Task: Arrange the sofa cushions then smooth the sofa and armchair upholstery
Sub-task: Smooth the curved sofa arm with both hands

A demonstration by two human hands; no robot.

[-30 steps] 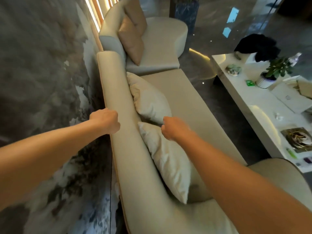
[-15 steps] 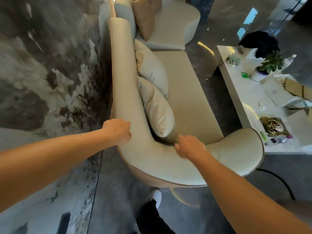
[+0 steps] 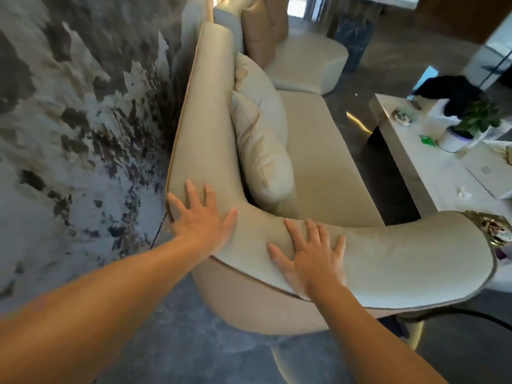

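Note:
A cream sofa runs away from me along the wall. Two cream cushions lean on its backrest: the near cushion overlaps the far cushion. My left hand lies flat, fingers spread, on the curved corner where backrest meets armrest. My right hand lies flat, fingers apart, on top of the near armrest. Neither hand holds anything. Beyond the sofa stands a cream armchair with a tan cushion upright against its back.
A dark marbled wall runs close along the sofa's left side. A white coffee table to the right carries a potted plant, a black cloth and small items. Grey floor lies below the armrest.
Both hands have gone from closed fists to flat, spread palms on the upholstery. The view has pulled back behind the sofa's near end, and my right hand has come off the cushion onto the armrest.

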